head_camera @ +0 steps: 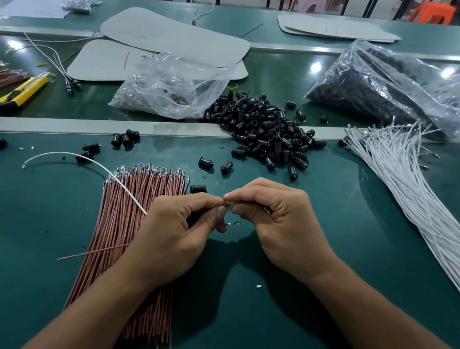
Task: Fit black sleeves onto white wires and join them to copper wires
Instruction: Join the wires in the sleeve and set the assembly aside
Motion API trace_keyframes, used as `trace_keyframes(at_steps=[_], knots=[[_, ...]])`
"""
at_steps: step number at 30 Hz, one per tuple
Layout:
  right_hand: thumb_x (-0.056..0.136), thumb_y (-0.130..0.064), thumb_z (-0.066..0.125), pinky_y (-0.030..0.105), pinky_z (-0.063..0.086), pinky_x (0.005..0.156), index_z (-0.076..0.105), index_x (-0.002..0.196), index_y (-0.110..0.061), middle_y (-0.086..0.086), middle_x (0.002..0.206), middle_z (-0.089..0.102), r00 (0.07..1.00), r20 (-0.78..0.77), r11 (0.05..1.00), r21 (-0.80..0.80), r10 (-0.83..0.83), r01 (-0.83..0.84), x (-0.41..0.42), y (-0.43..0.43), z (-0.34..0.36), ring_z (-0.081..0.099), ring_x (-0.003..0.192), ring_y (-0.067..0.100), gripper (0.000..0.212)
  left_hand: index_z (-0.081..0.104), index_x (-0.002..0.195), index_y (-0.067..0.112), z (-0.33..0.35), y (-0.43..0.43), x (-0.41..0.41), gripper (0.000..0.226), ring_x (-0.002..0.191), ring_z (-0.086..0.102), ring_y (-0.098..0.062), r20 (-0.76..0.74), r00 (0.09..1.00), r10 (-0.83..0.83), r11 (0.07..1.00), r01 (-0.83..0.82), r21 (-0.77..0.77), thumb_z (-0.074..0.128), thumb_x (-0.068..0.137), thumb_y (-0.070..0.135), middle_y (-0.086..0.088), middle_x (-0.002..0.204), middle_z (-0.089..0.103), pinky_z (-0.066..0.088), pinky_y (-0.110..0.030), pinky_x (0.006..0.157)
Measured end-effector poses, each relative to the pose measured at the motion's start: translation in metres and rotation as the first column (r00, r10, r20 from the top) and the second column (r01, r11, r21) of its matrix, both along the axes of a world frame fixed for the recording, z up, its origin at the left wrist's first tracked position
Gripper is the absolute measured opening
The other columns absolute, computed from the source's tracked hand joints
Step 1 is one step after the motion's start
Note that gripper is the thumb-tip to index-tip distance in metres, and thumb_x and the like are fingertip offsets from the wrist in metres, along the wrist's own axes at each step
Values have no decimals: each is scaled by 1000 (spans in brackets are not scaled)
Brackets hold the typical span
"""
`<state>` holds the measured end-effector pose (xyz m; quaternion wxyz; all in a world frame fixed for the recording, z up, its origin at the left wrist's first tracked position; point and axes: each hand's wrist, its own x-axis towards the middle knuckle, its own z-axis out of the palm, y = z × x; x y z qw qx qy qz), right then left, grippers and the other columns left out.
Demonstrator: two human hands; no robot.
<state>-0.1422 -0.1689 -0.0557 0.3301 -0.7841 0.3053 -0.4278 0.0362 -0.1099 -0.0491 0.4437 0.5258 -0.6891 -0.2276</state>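
I am working over the copper wire bundle (125, 236), which is lying under my left hand (173, 231) and forearm. The white wire bundle (415, 194) is fanning out well to the right of my right hand (275, 225), and the pile of black sleeves (270, 132) is sitting just beyond both. My left hand is gripping one white wire (91, 161) — its free length is arching away leftward — with something dark, likely a sleeve, inside the curled fingers. My right hand is pinching a small metal terminal (230, 205) against the left fingertips. I am judging this the joining step: pinching close to the metal, lining the ends up straight, pushing gently — a skewed push could bend the terminal.
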Motion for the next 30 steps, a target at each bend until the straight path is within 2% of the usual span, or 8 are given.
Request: trace_keyframes(at_steps=[5,9,13,16,18,20,24,30], knots=[[85,9,71,13,51,77,77,98,-1,1,89,72,1000,-6,1000,-2,-11,11,1,0,0,69,83,6,17,77,92,11,1,0,0,12,61,62,-5,1,1000,-19,1000,19,-18,67,91,4,8,74,72,43,-9,54],[86,11,69,13,52,74,78,100,0,2,87,71,1000,-21,1000,-14,-12,12,2,1,1,68,81,6,20,77,92,13,-2,0,-1,12,64,66,-10,3,1000,-21,1000,21,-21,67,91,6,9,76,73,50,-17,54],[88,5,70,20,55,76,76,105,-1,2,89,71,1000,-16,999,-38,-3,2,2,1,4,69,82,9,19,75,94,19,-3,0,-1,10,74,70,-8,-75,997,4,1000,-4,5,67,92,14,11,78,73,55,-18,65],[92,-4,69,25,56,76,69,120,-11,-2,92,70,1000,20,985,172,-20,16,5,3,4,69,77,11,28,72,93,16,-1,-2,-3,7,69,67,-6,-207,978,30,999,-20,50,65,91,14,4,80,72,51,-13,62],[96,-6,63,25,55,72,67,117,-13,3,95,72,994,105,918,394,7,-48,5,3,6,69,75,11,22,68,91,14,0,-3,-4,7,58,58,-4,-320,946,51,996,-24,87,61,93,15,-2,78,69,46,-14,54],[96,-3,61,24,54,70,69,107,-13,7,92,74,977,208,849,505,52,-153,5,3,6,68,73,12,17,66,89,14,2,-4,-3,10,53,49,-12,-439,895,81,993,-34,114,59,92,21,-6,75,66,40,-19,46],[91,-4,69,24,55,69,73,101,-14,4,83,73,937,341,831,499,74,-248,8,9,5,66,71,12,15,65,89,15,4,-4,-3,13,53,45,-16,-501,858,111,991,-56,123,59,90,26,-5,73,65,39,-23,44],[90,-4,69,24,53,68,74,102,-10,13,88,74,927,372,856,462,51,-232,12,12,6,62,70,13,15,66,92,15,4,-2,-8,8,60,55,-6,-458,886,72,994,-25,107,58,93,18,-1,75,66,44,-16,54]])
